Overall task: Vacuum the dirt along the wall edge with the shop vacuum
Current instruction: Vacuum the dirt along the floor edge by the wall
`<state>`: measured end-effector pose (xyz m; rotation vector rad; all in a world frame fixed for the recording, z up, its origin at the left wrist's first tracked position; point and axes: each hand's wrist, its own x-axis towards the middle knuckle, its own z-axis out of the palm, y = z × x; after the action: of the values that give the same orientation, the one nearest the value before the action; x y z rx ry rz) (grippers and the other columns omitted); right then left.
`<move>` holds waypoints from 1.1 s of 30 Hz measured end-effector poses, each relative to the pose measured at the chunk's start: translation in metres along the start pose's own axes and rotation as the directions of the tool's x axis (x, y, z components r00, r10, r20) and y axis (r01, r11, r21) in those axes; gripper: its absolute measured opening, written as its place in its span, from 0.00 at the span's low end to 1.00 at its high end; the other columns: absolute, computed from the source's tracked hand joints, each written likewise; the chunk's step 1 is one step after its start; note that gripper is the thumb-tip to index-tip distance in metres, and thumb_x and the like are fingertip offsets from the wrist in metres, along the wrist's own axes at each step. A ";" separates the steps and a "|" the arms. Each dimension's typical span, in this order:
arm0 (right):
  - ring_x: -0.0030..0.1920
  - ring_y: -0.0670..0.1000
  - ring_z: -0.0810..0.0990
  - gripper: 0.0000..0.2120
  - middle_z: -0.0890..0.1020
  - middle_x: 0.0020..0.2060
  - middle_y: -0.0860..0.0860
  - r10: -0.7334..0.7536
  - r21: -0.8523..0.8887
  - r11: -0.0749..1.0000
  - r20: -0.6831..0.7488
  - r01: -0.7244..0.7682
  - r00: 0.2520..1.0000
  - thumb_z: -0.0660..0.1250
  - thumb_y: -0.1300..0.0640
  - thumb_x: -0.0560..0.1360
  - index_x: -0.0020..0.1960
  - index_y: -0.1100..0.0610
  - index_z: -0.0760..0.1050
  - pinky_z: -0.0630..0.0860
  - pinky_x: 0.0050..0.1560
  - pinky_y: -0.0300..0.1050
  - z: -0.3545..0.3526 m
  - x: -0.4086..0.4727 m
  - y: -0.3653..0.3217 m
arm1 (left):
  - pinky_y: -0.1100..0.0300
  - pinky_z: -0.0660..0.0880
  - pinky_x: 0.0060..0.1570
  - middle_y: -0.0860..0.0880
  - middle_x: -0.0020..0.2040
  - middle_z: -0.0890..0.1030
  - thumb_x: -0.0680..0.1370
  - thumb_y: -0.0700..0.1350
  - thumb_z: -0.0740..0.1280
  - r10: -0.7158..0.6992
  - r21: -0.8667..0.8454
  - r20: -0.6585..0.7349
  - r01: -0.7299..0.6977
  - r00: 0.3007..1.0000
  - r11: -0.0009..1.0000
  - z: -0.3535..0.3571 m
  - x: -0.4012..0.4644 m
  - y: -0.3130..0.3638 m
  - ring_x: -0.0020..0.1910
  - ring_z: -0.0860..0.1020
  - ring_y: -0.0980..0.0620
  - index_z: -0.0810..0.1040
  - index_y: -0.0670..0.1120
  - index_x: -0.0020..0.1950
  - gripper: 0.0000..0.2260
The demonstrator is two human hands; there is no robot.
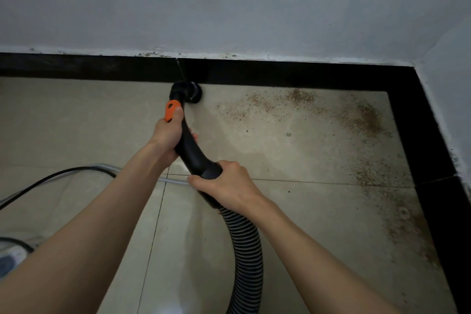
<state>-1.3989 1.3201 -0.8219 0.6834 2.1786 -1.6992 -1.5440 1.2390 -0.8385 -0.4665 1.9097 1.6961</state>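
the left hand (168, 132) is wrapped round the black wand (190, 145) up front, and the right hand (226, 186) is clenched on its cuff behind. ahead of the left hand, the brush nozzle (192, 93) touches the black skirting (280, 75). the dirt (300, 97) lies to its right, strung along the wall edge toward the corner.

Dim, flat, bluish light, soft focus, wide-angle bending at the edges

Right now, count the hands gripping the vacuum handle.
2. The left hand grips the black vacuum handle near its orange slider, close to the brush nozzle. The right hand grips lower, where the ribbed hose joins.
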 end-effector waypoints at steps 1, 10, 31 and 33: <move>0.35 0.48 0.80 0.16 0.81 0.39 0.49 0.008 0.005 1.000 0.002 -0.008 1.000 0.73 0.43 0.67 0.45 0.54 0.75 0.78 0.33 0.41 0.002 -0.001 0.002 | 0.56 0.75 0.31 0.42 0.42 0.74 0.80 0.56 0.59 -0.002 0.012 0.001 0.002 1.000 1.000 -0.002 -0.002 -0.002 0.33 0.76 0.49 0.65 0.36 0.67 0.25; 0.35 0.50 0.81 0.13 0.82 0.36 0.50 0.083 0.038 0.996 -0.145 -0.078 0.986 0.73 0.47 0.66 0.43 0.54 0.76 0.81 0.37 0.48 -0.024 -0.038 0.036 | 0.55 0.76 0.34 0.44 0.42 0.72 0.81 0.53 0.58 -0.033 0.052 0.158 0.025 0.987 0.998 0.048 -0.034 -0.022 0.32 0.76 0.49 0.63 0.41 0.67 0.20; 0.30 0.51 0.79 0.13 0.81 0.31 0.51 0.143 0.146 0.982 -0.154 -0.120 0.978 0.74 0.47 0.65 0.39 0.55 0.77 0.80 0.37 0.52 -0.019 -0.082 0.046 | 0.56 0.75 0.30 0.45 0.41 0.71 0.81 0.52 0.58 -0.078 0.092 0.175 0.062 0.982 0.994 0.056 -0.079 -0.032 0.32 0.75 0.49 0.64 0.40 0.66 0.20; 0.30 0.51 0.79 0.13 0.81 0.31 0.51 0.147 0.131 0.983 -0.169 -0.125 0.975 0.74 0.47 0.65 0.40 0.55 0.77 0.80 0.36 0.51 -0.020 -0.087 0.044 | 0.55 0.75 0.32 0.44 0.41 0.71 0.81 0.52 0.58 -0.094 0.084 0.193 0.079 0.977 0.993 0.058 -0.083 -0.033 0.33 0.75 0.49 0.64 0.39 0.67 0.21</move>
<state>-1.3007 1.3321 -0.8094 1.0292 2.0999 -1.7685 -1.4489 1.2836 -0.8188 -0.3342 1.7773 1.5471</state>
